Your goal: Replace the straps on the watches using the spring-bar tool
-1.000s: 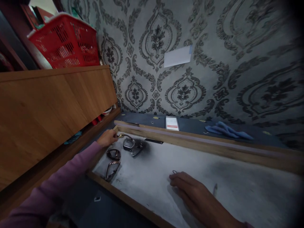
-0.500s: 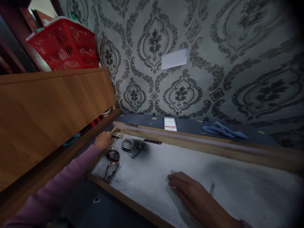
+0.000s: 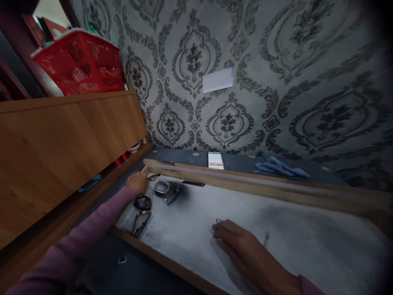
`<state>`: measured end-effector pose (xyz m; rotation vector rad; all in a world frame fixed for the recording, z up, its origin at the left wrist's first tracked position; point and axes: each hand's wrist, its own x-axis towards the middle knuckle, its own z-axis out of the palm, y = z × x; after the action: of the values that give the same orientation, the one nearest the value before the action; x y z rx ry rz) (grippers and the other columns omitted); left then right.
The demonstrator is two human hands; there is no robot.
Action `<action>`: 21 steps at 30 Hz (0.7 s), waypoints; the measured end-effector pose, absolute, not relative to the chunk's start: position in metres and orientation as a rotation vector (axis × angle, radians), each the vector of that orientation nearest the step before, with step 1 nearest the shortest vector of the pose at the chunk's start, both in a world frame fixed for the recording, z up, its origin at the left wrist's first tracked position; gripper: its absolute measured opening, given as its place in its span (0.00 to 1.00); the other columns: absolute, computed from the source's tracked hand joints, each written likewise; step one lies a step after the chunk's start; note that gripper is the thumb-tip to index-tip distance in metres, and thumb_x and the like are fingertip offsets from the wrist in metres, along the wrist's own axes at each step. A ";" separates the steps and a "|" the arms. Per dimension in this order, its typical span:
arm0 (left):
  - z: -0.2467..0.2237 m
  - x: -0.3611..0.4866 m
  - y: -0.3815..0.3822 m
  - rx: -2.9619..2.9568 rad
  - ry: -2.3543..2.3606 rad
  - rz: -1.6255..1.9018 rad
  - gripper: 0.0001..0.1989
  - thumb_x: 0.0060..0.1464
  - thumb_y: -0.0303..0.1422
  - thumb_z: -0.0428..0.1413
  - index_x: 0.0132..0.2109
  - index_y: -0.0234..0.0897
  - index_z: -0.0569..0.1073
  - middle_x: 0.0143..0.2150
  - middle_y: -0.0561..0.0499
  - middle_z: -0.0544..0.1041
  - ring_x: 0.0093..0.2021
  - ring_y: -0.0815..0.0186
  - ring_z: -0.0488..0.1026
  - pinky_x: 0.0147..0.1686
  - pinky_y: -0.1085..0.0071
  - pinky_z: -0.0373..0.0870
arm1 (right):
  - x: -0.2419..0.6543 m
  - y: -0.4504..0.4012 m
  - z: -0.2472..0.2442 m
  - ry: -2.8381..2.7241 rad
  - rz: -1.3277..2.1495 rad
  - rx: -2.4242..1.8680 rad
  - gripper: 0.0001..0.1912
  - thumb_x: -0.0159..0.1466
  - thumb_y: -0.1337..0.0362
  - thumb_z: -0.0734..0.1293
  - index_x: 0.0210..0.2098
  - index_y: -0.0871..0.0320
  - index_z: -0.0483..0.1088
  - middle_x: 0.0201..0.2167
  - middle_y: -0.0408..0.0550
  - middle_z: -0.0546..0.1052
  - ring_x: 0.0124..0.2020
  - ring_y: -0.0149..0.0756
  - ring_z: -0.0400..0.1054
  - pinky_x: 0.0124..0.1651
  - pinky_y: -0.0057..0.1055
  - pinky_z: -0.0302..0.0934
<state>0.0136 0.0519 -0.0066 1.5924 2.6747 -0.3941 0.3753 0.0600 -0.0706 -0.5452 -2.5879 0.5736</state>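
At the far left corner of a shallow wooden tray [image 3: 172,258] with a whitish bottom, my left hand [image 3: 137,182] is closed on a wristwatch [image 3: 153,178] with a gold-coloured case; its palm side is hidden. Closer to me lie other watches: a dark round one [image 3: 142,203] and one with a looped band [image 3: 141,223]. To their right rest a grey-banded watch [image 3: 161,188] and a metal-banded watch [image 3: 172,196]. My right hand [image 3: 242,243] is low over the tray's middle, fingers together, a small thin dark loop [image 3: 218,220] at its fingertips.
A flat black strip [image 3: 193,183] lies along the tray's back wall. Behind it are a small white box [image 3: 215,160] and a blue cloth [image 3: 282,167]. A thin pen-like item [image 3: 266,239] lies beyond my right hand. At left stands a wooden cabinet [image 3: 70,139] with a red basket [image 3: 82,61].
The view has shifted slightly. At my left hand the gold-cased watch has turned and sits closer to the fingers. My right hand keeps about the same place over the tray.
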 end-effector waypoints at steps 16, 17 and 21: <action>-0.007 0.018 0.051 1.656 2.676 -0.474 0.16 0.62 0.36 0.55 0.54 0.35 0.69 0.53 0.44 0.72 0.48 0.59 0.73 0.46 0.57 0.74 | 0.375 0.059 -0.070 -2.574 0.552 -0.550 0.16 0.66 0.75 0.54 0.38 0.58 0.71 0.39 0.53 0.77 0.39 0.39 0.72 0.42 0.36 0.69; -0.007 0.018 0.052 1.657 2.680 -0.470 0.16 0.62 0.36 0.55 0.55 0.35 0.69 0.53 0.44 0.72 0.48 0.59 0.73 0.46 0.56 0.74 | 0.375 0.060 -0.070 -2.576 0.547 -0.553 0.16 0.66 0.75 0.54 0.38 0.59 0.71 0.39 0.53 0.77 0.39 0.39 0.72 0.42 0.37 0.69; -0.005 0.018 0.052 1.659 2.702 -0.446 0.16 0.62 0.36 0.55 0.55 0.35 0.69 0.54 0.44 0.72 0.49 0.59 0.73 0.46 0.57 0.74 | 0.375 0.060 -0.069 -2.601 0.533 -0.569 0.16 0.65 0.76 0.54 0.38 0.60 0.71 0.39 0.54 0.77 0.40 0.40 0.72 0.43 0.38 0.69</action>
<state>0.0185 0.0524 -0.0051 1.6587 2.7018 -0.4459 0.3751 0.0601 -0.0686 -0.5687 -2.6005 0.5332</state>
